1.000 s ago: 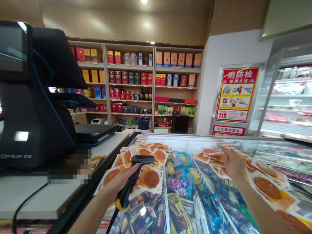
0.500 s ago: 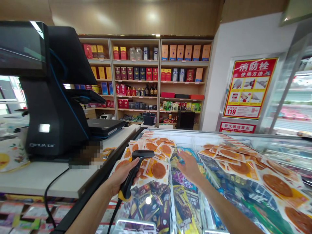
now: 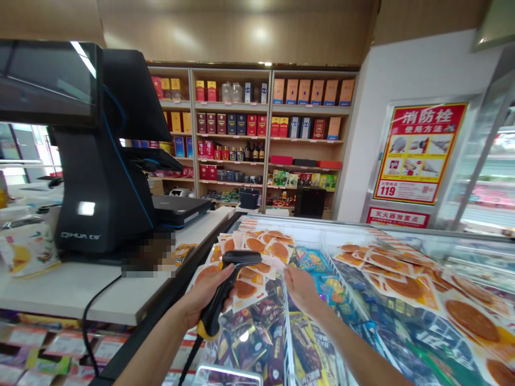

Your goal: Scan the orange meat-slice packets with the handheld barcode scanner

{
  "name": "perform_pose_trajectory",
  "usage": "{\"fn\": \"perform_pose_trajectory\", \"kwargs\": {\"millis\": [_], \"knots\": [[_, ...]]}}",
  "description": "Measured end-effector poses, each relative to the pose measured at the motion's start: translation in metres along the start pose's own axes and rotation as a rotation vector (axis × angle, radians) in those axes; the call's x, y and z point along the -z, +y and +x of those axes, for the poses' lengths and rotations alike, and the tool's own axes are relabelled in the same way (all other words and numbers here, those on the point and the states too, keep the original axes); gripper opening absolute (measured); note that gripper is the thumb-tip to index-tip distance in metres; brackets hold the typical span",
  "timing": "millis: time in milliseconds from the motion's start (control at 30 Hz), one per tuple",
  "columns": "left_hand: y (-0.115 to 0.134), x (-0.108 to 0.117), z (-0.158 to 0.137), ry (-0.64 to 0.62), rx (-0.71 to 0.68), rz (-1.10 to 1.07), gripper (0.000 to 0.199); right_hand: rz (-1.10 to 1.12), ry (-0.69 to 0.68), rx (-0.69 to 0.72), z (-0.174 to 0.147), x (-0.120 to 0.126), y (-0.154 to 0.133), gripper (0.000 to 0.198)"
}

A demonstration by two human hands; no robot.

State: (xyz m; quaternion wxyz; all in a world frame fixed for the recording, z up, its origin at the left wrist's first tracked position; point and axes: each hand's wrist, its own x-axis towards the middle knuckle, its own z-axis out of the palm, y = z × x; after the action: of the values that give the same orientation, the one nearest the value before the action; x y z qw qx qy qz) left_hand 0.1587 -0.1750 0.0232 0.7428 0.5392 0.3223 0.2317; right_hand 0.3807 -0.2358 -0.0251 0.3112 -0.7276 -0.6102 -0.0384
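Head view, packet (image 3: 274, 262) apparently between hands (image 3: 207, 295) (image 3: 302, 289)

I count my two hands, left hand (image 3: 203, 296) and right hand (image 3: 302, 288); one scanner (image 3: 219, 298); two spreads of packets, left spread (image 3: 253, 244) and right spread (image 3: 406, 287), too overlapped to number; one register (image 3: 104, 187); two red signs (image 3: 422, 153); on far shelves, six orange-and-blue boxes (image 3: 317, 92), three flat boxes (image 3: 304, 162), two clear jars (image 3: 232, 93).
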Motion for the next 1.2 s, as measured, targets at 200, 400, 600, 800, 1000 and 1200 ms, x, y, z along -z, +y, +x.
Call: {"fn": "perform_pose_trajectory", "kwargs": {"millis": [200, 400, 600, 800, 1000, 1200], "knots": [[0.006, -0.021, 0.006, -0.086, 0.001, -0.012, 0.037, 0.168, 0.339, -0.255, 0.011, 0.029, 0.063, 0.039], [0.012, -0.048, 0.019, -0.195, 0.005, 0.010, 0.037, 0.434, 0.409, -0.341, 0.007, 0.036, 0.084, 0.037], [0.009, -0.075, 0.020, -0.290, 0.020, 0.085, 0.037, 0.747, 0.412, -0.342, 0.009, 0.038, 0.087, 0.036], [0.003, -0.083, 0.023, -0.284, 0.013, 0.132, 0.037, 0.883, 0.475, -0.396, 0.013, 0.032, 0.101, 0.036], [0.005, -0.069, 0.030, -0.147, -0.029, 0.104, 0.038, 0.181, 0.662, -0.375, 0.012, 0.060, 0.118, 0.044], [0.006, -0.039, 0.033, -0.049, -0.045, 0.024, 0.036, -0.413, 0.661, -0.135, -0.001, 0.104, 0.148, 0.042]]}}
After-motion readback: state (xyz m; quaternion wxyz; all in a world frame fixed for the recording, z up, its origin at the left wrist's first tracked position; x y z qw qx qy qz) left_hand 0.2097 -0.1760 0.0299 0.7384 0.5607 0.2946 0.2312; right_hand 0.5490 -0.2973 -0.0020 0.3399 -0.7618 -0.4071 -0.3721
